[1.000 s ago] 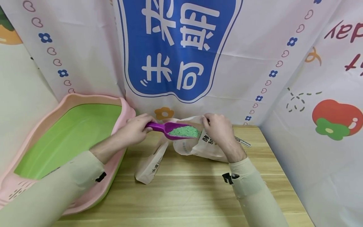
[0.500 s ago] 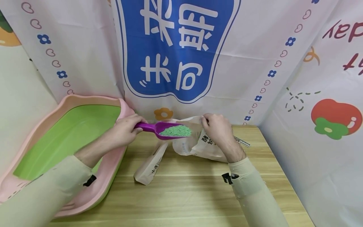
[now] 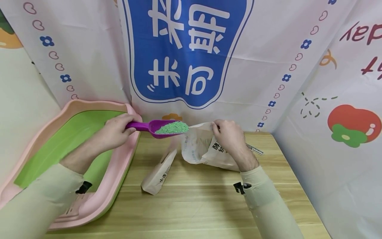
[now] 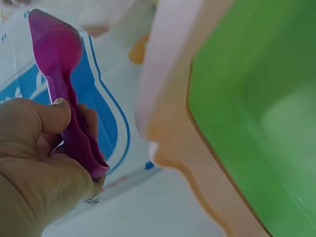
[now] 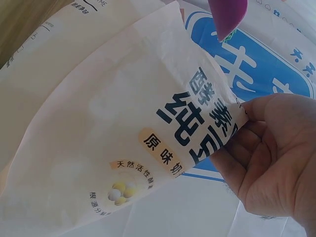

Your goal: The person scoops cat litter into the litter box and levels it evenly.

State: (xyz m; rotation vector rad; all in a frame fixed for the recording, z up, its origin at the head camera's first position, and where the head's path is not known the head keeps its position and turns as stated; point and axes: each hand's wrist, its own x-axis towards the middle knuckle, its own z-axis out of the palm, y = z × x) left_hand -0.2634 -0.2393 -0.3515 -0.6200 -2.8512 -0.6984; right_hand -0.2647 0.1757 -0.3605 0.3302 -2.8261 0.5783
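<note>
My left hand [image 3: 117, 131] grips the handle of a purple scoop [image 3: 153, 126], which is heaped with green pellets [image 3: 172, 127]. Below that hand lies the right rim of a pink litter box [image 3: 96, 105] with a green inside. In the left wrist view, thumb and fingers wrap round the scoop's handle [image 4: 74, 131], and the box fills the right side. My right hand [image 3: 229, 135] pinches the upper edge of a white printed bag [image 3: 219, 157], whose mouth gapes toward the left. The scoop's tip hovers just left of that mouth. How much the bag holds is hidden.
A torn-looking white printed piece [image 3: 158, 176] lies on the wooden table [image 3: 191, 209] between box and bag. Behind the right wrist a narrow strip with ruler-like marks [image 3: 255, 149] pokes out. A printed cloth [image 3: 247, 83] hangs close behind everything.
The loaded scoop has moved left and up with my left hand, out of the bag's mouth toward the litter box. My right hand has stayed at the bag's edge.
</note>
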